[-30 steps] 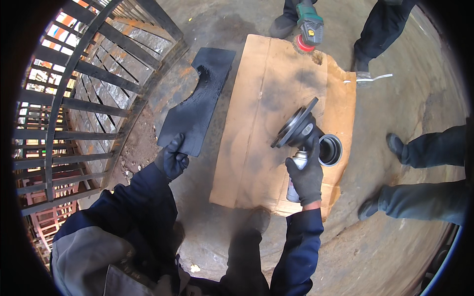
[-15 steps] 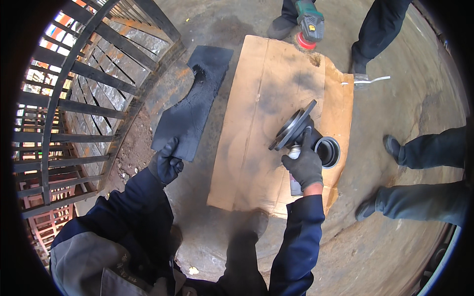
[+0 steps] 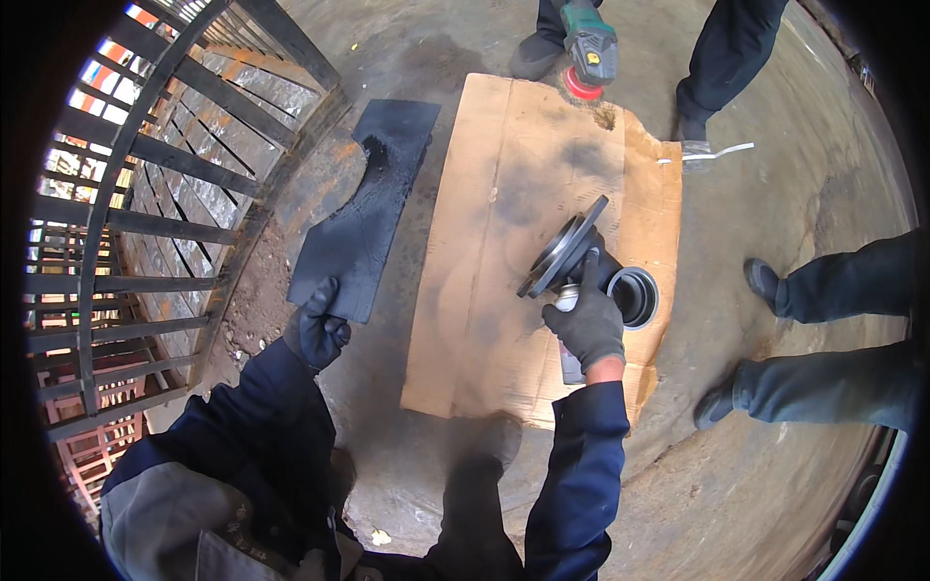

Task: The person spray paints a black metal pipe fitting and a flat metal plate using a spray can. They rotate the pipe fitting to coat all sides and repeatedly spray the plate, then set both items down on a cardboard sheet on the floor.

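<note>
My left hand point(image 3: 318, 324), in a black glove, pinches the near end of a flat black sheet point(image 3: 354, 247) with a curved cutout along its left side. In a dark glove, my right hand point(image 3: 589, 324) grips a spray can point(image 3: 570, 366), its index finger stretched forward over the top. Just beyond that hand lies a dark flanged pipe fitting point(image 3: 567, 250) on the cardboard, its disc-like flange tilted. The fitting's round open end point(image 3: 635, 296) shows right beside my right hand. Whether spray is coming out cannot be made out.
A flattened cardboard sheet point(image 3: 465, 290) with dark smudges covers the middle floor. At its far edge is a green and grey power tool point(image 3: 591, 48) with a red disc, near a person's legs point(image 3: 731, 68). Another person's legs point(image 3: 833, 382) stand at right. Metal railing point(image 3: 184, 160) rises at left.
The whole view has shifted slightly, so most things sit a little further left. The power tool has moved slightly left over the cardboard. Both my hands keep their grips.
</note>
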{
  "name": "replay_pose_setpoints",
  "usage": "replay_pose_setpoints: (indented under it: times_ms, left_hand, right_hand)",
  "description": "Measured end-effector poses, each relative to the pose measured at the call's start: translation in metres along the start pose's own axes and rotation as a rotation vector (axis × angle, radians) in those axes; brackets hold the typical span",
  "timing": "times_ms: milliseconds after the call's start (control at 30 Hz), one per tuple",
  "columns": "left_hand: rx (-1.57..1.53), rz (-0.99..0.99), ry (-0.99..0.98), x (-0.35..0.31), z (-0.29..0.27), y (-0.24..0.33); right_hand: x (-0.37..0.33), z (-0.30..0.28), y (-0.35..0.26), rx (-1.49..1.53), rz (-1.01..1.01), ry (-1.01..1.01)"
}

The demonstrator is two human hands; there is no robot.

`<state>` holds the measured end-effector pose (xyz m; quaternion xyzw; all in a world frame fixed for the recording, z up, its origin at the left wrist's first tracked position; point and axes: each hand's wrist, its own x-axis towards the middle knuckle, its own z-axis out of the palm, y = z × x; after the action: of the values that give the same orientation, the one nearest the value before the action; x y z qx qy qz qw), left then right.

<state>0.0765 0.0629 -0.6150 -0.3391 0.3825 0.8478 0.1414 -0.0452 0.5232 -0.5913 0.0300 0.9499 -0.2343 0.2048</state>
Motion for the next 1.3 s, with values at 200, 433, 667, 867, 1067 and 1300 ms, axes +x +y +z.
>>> replay_pose_setpoints:
  times_ms: [200,433,667,867,1067,1300]
  left_hand:
    - [0.05,0.017,-0.041,-0.001,0.0,0.0]
    - [0.099,0.032,-0.016,-0.002,0.001,-0.001]
    - [0.049,0.054,-0.013,-0.002,-0.004,0.0]
    - [-0.073,0.041,-0.082,0.013,-0.013,0.001]
    - [-0.065,0.023,-0.104,0.02,-0.011,-0.003]
    - [-0.042,0.037,-0.149,0.025,-0.018,-0.003]
  right_hand:
    - [0.0,0.001,0.002,0.044,-0.016,0.027]
    - [0.001,0.003,0.003,0.069,0.004,0.021]
    - [-0.035,0.009,0.005,0.275,-0.135,0.244]
    - [-0.107,0.078,0.025,0.564,-0.002,0.474]
    - [-0.132,0.132,0.039,0.611,-0.077,0.541]
    - [-0.151,0.096,0.114,0.752,0.137,0.821]
